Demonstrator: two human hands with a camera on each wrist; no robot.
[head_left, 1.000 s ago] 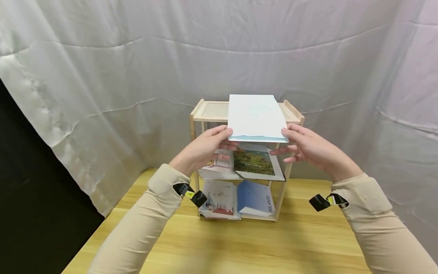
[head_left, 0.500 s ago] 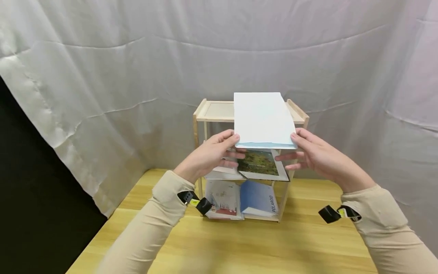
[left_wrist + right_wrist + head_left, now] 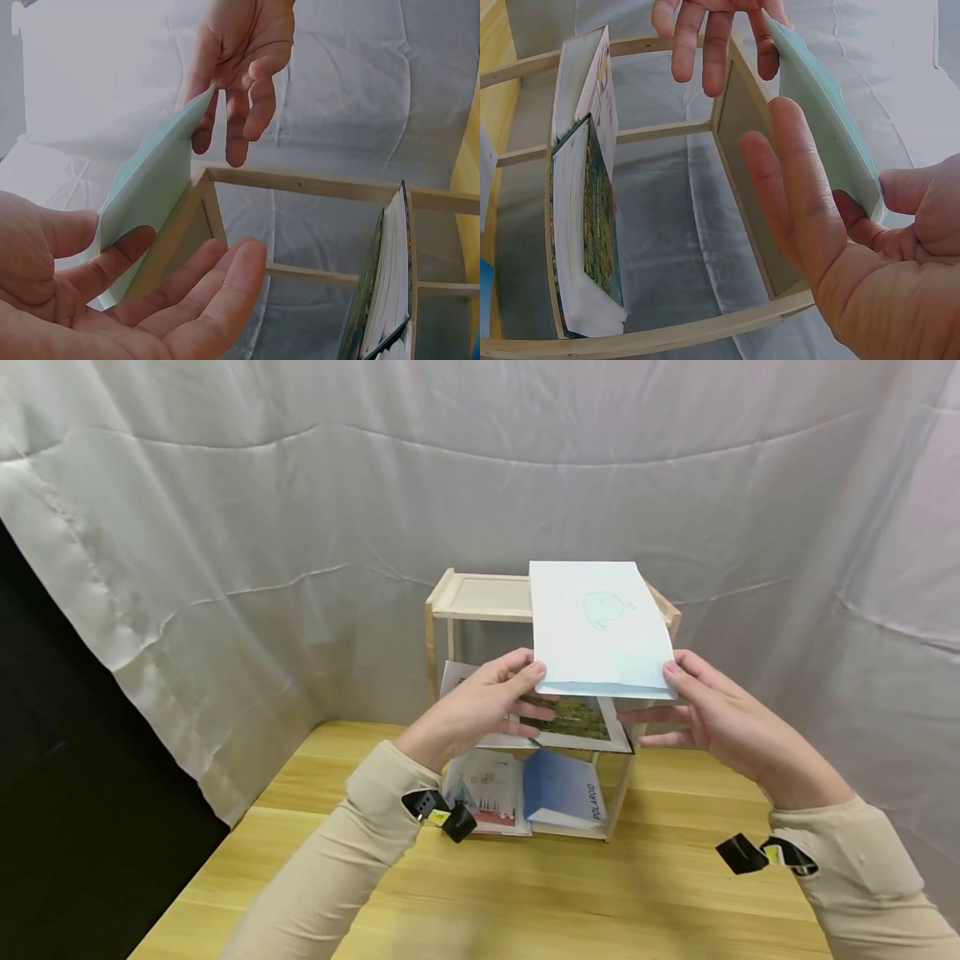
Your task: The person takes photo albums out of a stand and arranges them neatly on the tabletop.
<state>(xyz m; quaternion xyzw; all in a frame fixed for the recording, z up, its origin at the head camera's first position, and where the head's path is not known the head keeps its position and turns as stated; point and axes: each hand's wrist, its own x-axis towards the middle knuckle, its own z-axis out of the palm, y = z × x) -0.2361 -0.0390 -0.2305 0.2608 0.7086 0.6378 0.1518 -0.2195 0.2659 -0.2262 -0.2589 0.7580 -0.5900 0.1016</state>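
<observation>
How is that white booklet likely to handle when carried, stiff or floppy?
Probably fairly stiff: the white booklet spans between the left hand and right hand with little sag. Likely light, as it looks thin and is pinched only at its near corners.

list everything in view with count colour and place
table: 1, yellow wood, foreground
wooden rack: 1, pale, on table
booklet: 1, white, pale blue, held right of centre
landscape book: 1, green, white, middle shelf right
pale book: 1, white, middle shelf left
POLAROID book: 1, blue, bottom shelf right
red-printed book: at least 1, white, bottom shelf left
curtain: 1, grey, behind rack
dark surface: 1, black, far left
wrist cameras: 2, black, one each side
sleeves: 2, beige, foreground
left hand, right hand: 2, pinching booklet
</observation>
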